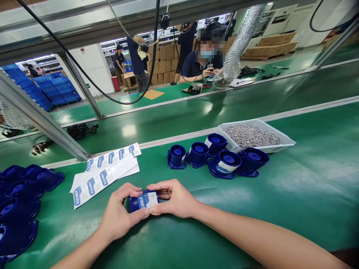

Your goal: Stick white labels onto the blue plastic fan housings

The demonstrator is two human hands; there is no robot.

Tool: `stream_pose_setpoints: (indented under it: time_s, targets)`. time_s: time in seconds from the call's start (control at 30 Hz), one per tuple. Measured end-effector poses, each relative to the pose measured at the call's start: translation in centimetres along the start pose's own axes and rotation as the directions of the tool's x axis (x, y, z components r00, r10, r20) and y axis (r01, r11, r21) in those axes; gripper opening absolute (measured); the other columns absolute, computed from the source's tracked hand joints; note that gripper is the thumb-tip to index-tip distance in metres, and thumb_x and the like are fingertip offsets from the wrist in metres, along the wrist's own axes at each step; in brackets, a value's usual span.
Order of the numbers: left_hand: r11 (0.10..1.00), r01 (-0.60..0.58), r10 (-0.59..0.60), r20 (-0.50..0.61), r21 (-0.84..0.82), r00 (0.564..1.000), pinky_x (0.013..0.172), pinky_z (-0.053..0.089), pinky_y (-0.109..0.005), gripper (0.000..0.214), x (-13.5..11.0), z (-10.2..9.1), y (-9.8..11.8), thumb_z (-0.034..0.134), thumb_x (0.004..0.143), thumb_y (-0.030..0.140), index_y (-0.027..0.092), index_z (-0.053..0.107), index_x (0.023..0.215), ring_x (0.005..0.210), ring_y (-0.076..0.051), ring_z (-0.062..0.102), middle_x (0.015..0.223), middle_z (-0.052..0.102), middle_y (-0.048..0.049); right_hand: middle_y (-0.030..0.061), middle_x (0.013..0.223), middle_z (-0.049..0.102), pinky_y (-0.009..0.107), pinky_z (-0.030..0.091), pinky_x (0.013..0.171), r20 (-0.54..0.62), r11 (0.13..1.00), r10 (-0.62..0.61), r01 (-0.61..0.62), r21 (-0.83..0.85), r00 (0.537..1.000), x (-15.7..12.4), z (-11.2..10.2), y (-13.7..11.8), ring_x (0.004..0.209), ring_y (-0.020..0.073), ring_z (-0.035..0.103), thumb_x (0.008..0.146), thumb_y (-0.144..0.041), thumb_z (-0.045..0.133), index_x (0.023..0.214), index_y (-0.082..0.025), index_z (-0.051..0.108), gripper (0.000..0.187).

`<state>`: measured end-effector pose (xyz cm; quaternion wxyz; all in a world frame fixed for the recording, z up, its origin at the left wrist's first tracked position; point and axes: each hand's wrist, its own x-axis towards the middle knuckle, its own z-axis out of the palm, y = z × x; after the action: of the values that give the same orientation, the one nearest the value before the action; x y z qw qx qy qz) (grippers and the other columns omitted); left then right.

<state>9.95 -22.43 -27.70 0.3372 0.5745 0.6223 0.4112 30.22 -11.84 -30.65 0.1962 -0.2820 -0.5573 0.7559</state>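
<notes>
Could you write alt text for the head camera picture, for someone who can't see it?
Both hands, left hand and right hand, hold a blue part bearing a label, over a green table. Label sheets, more blue parts and a tray of metal pins lie around.

A: Blue housing (143, 201) btwn the left hand (119, 215) & right hand (173, 200)?
B: Glossy blue plastic, smooth paper label on its side.
A: Bench top (308, 194)?
B: Green rubbery mat, semi-gloss w/ lamp glare.
A: Sheets (105, 172) nr its far edge?
B: White label paper, slick backing.
A: Tray (286, 142)?
B: Pale matt plastic, full of shiny metal pins (251, 135).
A: Other housings (217, 155)?
B: Same glossy plastic.
</notes>
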Motion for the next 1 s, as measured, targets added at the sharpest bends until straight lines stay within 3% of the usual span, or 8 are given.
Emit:
stream_pose_setpoints:
  time_s: [0.27,0.43,0.63,0.77,1.0]
  targets:
    - [1.0,0.008,-0.008,0.006,0.013,1.0,0.092,0.05,-0.039,0.034,-0.1,0.05,-0.07,0.088,0.072,0.039,0.018,0.066,0.086,0.109,-0.027,0.066,0.102,0.067,-0.0088,0.0117,0.11,0.077,0.048,0.055,0.11,-0.029,0.987,0.117,-0.113,0.113,0.993,0.28,0.27,-0.32,0.119,0.0354,0.069,0.036,-0.024,0.103,0.116,-0.011,0.078,0.085]
    - [0.996,0.078,-0.077,0.016,-0.047,0.997,0.092,0.049,-0.038,0.038,0.06,0.06,0.29,0.09,0.067,0.04,0.017,0.064,0.083,0.109,-0.028,0.065,0.1,0.065,-0.0085,0.0122,0.109,0.078,0.046,0.055,0.109,-0.046,0.982,0.139,-0.132,0.136,0.989,0.29,0.49,-0.46,0.118,0.0345,0.07,0.034,-0.022,0.103,0.115,-0.01,0.077,0.086]
    - [0.977,0.178,-0.177,0.02,-0.121,0.984,0.077,0.052,-0.033,0.053,-0.3,0.5,0.18,0.091,0.066,0.042,0.016,0.067,0.106,0.09,-0.022,0.063,0.104,0.063,-0.0086,0.0118,0.102,0.078,0.039,0.059,0.096,-0.039,0.976,0.137,-0.128,0.177,0.99,-0.02,0.51,-0.12,0.104,0.0294,0.074,0.036,-0.022,0.103,0.113,-0.01,0.077,0.082]
    - [0.977,0.156,-0.155,0.015,-0.145,0.988,0.085,0.054,-0.035,0.057,-0.53,0.7,-0.02,0.09,0.071,0.046,0.015,0.064,0.111,0.098,-0.023,0.064,0.108,0.063,-0.0103,0.0114,0.103,0.077,0.033,0.059,0.083,-0.037,0.977,0.131,-0.123,0.171,0.991,-0.08,0.37,0.03,0.091,0.0243,0.074,0.041,-0.027,0.103,0.11,-0.01,0.078,0.075]
    - [0.988,0.09,-0.089,0.014,-0.125,0.996,0.084,0.053,-0.032,0.048,-0.42,0.89,-0.01,0.086,0.078,0.042,0.016,0.064,0.111,0.098,-0.021,0.062,0.106,0.061,-0.0084,0.0109,0.101,0.078,0.034,0.059,0.083,-0.028,0.972,0.146,-0.138,0.188,0.989,0.0,0.37,-0.1,0.091,0.0236,0.073,0.039,-0.028,0.103,0.109,-0.01,0.079,0.076]
